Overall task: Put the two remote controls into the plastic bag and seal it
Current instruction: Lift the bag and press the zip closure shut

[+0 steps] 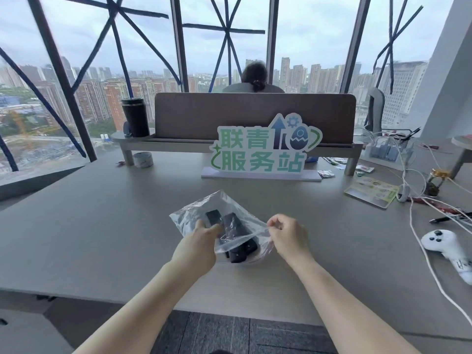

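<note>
A clear plastic bag [204, 208] lies on the grey table [89, 226] in front of me. Two black remote controls [231, 226] lie side by side inside it, their near ends [240, 254] at the bag's mouth, which faces me. My left hand [196, 244] pinches the left side of the bag's open edge. My right hand [286, 236] pinches the right side of the same edge. The edge is stretched between both hands.
A green-and-white sign [263, 152] stands behind the bag. A white game controller [441, 244], white cables [421, 256], a pen [449, 217] and a leaflet [370, 191] lie at the right. A tape roll [143, 159] and black tumbler [135, 116] sit back left. A person sits beyond the divider [255, 116].
</note>
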A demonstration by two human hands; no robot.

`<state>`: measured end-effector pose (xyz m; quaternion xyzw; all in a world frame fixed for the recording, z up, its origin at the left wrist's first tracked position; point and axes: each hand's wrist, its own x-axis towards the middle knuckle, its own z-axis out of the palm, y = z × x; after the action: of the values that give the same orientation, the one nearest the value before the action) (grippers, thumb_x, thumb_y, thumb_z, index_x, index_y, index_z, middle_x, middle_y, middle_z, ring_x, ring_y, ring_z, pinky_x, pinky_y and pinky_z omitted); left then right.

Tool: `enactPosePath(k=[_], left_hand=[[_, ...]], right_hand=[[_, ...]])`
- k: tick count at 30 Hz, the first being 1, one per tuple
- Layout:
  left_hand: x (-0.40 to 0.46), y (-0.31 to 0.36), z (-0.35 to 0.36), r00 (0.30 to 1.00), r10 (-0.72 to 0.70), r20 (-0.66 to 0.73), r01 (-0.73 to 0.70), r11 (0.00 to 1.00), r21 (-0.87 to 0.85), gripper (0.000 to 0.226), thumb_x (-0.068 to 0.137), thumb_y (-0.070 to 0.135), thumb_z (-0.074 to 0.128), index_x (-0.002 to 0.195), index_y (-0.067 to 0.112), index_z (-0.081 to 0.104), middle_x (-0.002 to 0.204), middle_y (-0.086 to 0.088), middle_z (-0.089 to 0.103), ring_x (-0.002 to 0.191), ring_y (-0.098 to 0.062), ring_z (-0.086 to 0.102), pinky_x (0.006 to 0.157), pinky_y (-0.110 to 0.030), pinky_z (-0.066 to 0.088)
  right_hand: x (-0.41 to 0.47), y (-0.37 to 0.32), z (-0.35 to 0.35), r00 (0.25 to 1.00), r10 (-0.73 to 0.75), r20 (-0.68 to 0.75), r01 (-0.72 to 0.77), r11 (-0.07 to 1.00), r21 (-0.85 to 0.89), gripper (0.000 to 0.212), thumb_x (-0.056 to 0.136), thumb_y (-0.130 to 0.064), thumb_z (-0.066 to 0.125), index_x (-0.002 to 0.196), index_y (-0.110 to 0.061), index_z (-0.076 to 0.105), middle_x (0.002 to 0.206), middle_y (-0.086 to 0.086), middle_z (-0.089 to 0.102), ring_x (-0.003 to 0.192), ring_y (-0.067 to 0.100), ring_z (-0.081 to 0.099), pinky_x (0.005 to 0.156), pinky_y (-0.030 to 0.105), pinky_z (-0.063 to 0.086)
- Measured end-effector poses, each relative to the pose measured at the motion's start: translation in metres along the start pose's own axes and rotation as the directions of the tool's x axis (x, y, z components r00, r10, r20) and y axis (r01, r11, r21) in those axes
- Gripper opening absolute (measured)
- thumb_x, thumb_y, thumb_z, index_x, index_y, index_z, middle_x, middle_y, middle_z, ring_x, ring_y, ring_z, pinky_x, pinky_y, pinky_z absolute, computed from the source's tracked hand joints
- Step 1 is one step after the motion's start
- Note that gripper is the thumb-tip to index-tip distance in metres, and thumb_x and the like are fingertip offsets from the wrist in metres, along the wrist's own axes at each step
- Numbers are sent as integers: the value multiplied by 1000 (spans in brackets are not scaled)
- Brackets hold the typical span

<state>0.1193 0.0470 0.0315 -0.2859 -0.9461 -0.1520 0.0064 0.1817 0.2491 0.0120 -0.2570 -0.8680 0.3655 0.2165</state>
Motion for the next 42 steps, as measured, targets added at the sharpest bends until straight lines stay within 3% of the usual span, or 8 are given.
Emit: enactPosePath(k=[3, 8, 16, 21, 32, 35, 39, 42], left_hand=[[3, -2, -26, 984, -99, -146, 98, 995, -17, 55, 76, 7, 51, 125, 32, 51, 109, -11, 54, 88, -37, 63, 72, -38, 53], [26, 6, -111, 948, -225, -225, 8, 725, -689, 13, 77, 1, 63, 85, 10, 69, 72, -11, 65, 44, -17, 65, 51, -33, 60], [26, 24, -174, 961, -132, -244, -168, 424, -890, 9, 75, 1, 72, 78, 10, 71, 74, -8, 67, 61, -13, 65, 59, -17, 57], [16, 21, -153, 986, -2, -164, -145, 462, -875, 32, 66, 8, 78, 98, 8, 72, 88, -2, 74, 74, -5, 68, 69, -11, 52], [14, 38, -134, 944, -150, -295, -184, 503, -844, 4, 79, 11, 71, 74, 12, 71, 69, -5, 69, 49, -8, 59, 47, -18, 53], [12, 55, -138, 949, -114, -295, -211, 468, -859, 6, 81, 9, 68, 76, 11, 70, 67, -1, 68, 47, -5, 58, 46, -19, 53], [11, 82, -145, 947, 6, -321, -273, 542, -795, 6, 82, 8, 66, 80, 4, 71, 65, -1, 66, 45, -7, 55, 43, -19, 49], [11, 94, -149, 941, 81, -330, -314, 577, -754, 4, 79, 7, 69, 78, 3, 72, 64, -3, 64, 46, -12, 54, 42, -20, 46]], right_hand=[[-2, -15, -17, 996, 58, 60, -69, 979, 191, 23, 77, -11, 54, 72, -20, 74, 56, -2, 68, 39, 20, 56, 46, 26, 45], [9, -81, -79, 993, 84, 78, -115, 679, 725, 23, 84, 3, 55, 78, -8, 75, 56, 9, 70, 32, 12, 50, 34, 20, 40], [9, -126, -133, 999, -52, -2, 36, 661, 750, 16, 90, -1, 59, 92, -5, 74, 63, 3, 73, 40, 9, 58, 40, 20, 50], [7, -118, -144, 999, -40, 20, 16, 739, 674, 13, 89, -3, 62, 87, -5, 75, 62, 4, 73, 36, 10, 56, 37, 21, 48], [2, -107, -182, 967, -162, -199, 184, 978, 97, 23, 76, -21, 69, 70, 2, 74, 42, -4, 48, 38, 7, 44, 49, 25, 35], [-9, -114, -186, 907, -298, -296, 205, 929, -308, 25, 80, -38, 63, 79, -17, 76, 67, -1, 63, 75, 22, 63, 67, 33, 49], [-24, -139, -172, 826, -561, -51, 518, 792, -323, 45, 79, -54, 67, 114, -26, 71, 109, -2, 65, 108, 18, 54, 91, 38, 46], [-17, -147, -159, 801, -597, 47, 578, 751, -318, 30, 80, -48, 69, 102, -28, 75, 99, -9, 71, 102, 15, 59, 92, 39, 48]])
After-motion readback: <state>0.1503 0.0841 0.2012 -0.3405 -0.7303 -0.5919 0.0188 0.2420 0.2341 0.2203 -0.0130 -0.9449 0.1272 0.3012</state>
